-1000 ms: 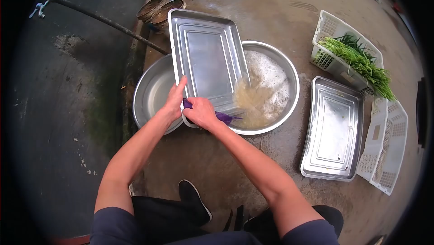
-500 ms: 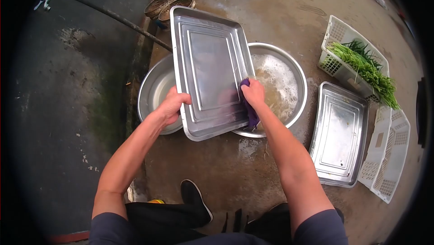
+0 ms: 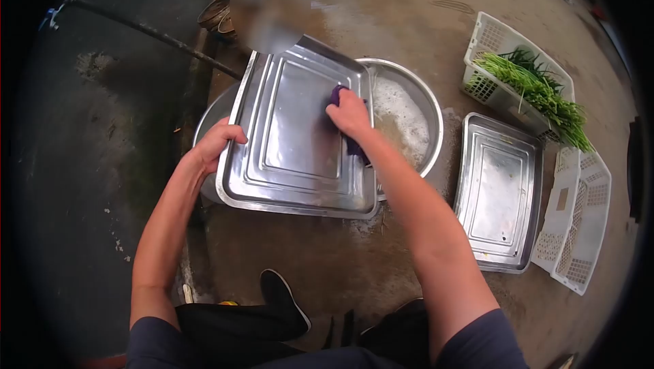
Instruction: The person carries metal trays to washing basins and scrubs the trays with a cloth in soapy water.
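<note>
A rectangular stainless steel tray [image 3: 296,144] is tilted over two round metal basins. My left hand [image 3: 216,145] grips its left rim, thumb over the edge. Bunched under my right hand [image 3: 351,115] is a purple cloth [image 3: 355,154], pressed against the tray's inner face near its right side. The right basin [image 3: 437,124] contains cloudy, foamy water [image 3: 402,113]. Most of the left basin [image 3: 210,115] is hidden behind the tray.
At right, a second metal tray [image 3: 501,198] lies on the wet ground. Beside it are a white crate [image 3: 487,32] holding green stalks [image 3: 528,86] and another white crate [image 3: 579,226]. A pipe [image 3: 150,30] with a tap [image 3: 51,20] extends at upper left. A blurred patch covers the top.
The tray has shifted lower left and turned clockwise. My right hand and the cloth have moved from its right rim up onto the inner face. The left hand still holds the left rim.
</note>
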Motion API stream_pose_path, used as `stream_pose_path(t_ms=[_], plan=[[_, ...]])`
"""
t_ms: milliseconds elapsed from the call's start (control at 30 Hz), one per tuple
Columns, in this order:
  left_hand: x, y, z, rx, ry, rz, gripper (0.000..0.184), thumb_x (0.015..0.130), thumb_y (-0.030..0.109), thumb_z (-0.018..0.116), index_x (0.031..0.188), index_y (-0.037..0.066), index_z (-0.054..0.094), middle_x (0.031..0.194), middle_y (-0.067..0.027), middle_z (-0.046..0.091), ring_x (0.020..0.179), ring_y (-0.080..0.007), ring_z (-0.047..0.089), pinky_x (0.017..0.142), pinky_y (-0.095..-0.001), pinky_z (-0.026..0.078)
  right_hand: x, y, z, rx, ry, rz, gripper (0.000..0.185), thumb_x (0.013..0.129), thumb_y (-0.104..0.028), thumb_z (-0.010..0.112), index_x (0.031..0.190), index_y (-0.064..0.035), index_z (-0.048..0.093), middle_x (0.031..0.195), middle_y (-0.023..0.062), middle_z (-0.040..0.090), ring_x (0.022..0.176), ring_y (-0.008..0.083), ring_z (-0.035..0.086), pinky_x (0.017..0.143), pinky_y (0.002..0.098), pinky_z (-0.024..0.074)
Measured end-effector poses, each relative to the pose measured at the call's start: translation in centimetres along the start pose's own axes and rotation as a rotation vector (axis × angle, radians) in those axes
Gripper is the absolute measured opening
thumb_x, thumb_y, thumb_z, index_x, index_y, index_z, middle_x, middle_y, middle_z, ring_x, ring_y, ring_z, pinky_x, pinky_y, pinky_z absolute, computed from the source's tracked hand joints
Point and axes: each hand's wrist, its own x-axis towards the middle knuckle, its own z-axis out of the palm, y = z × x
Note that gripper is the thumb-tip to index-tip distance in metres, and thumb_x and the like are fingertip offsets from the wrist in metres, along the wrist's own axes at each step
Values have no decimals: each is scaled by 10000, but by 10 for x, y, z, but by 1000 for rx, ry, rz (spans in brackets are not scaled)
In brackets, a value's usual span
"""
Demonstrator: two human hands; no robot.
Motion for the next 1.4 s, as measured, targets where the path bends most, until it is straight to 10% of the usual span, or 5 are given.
stream_pose_path(t_ms=[500,800,1067,1267,1400], plan=[[12,-2,-37,643,125,-140,447,852,193,618,1276,77,538,842,-31,627,652,-69,562,483,-226,448,-47,62,26,-274,-81,88,329,818,-198,545,1104,-35,534,1082,236,588,990,419,588,867,500,479],[-102,-97,41,-102,187,-97,469,915,106,534,1361,92,392,1105,-121,610,943,-231,656,762,-401,602,-54,58,16,-496,36,67,377,822,-159,543,1172,-22,518,1044,221,609,941,394,600,807,466,504],[-33,-99,-23,-296,398,-49,331,908,297,486,1075,22,564,788,-81,656,610,-176,648,377,-274,462,-89,17,47,-400,82,-244,223,713,-139,585,893,-7,576,872,201,614,813,373,605,723,472,505],[28,-83,-73,-424,547,54,415,874,349,578,1126,20,578,968,-100,673,859,-206,674,759,-336,560,-139,-63,71,-145,-129,-506,205,700,-122,584,860,3,549,836,182,572,809,358,588,717,451,503],[2,-129,-12,-287,491,135,450,877,159,576,1286,48,422,1006,-86,644,857,-213,664,721,-364,570,-139,-61,84,-130,-140,-540,318,709,-136,615,1004,-29,562,923,150,540,913,329,552,705,450,506]])
